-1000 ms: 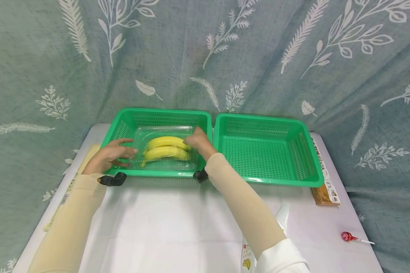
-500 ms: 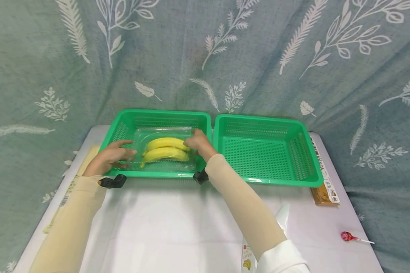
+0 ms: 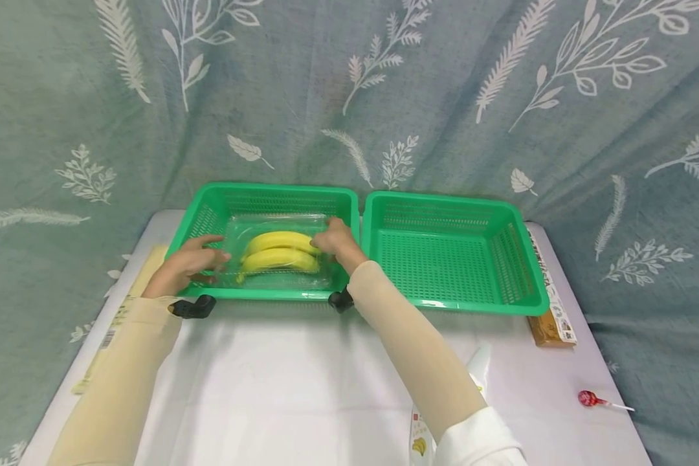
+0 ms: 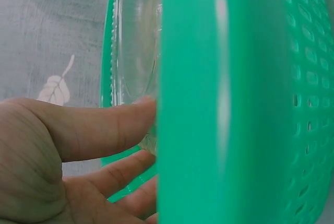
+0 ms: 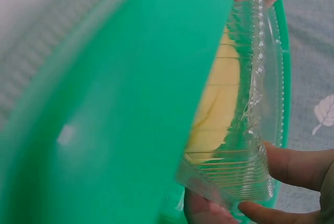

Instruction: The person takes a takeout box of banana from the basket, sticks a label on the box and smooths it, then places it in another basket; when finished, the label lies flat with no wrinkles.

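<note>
A clear plastic clamshell box (image 3: 309, 223) with yellow bananas (image 3: 281, 259) inside sits in the left green basket (image 3: 268, 294). At the box's left end my left hand (image 3: 189, 264) holds on, reaching over the basket's rim. The left wrist view has my thumb against the clear box (image 4: 136, 31), with the lower fingertips hidden behind the rim. My right hand (image 3: 339, 241) grips the right end. Seen from the right wrist, thumb and fingers pinch the corner of the box (image 5: 237, 179), and a banana (image 5: 222, 98) shows through its side.
A second green basket (image 3: 431, 265) stands right beside the first. Behind its right side lies a brown printed box (image 3: 550, 329). A red lollipop (image 3: 588, 398) is near the right table edge. A banana-printed packet (image 3: 419, 443) lies under my right forearm, and a yellowish packet (image 3: 116, 323) lies left.
</note>
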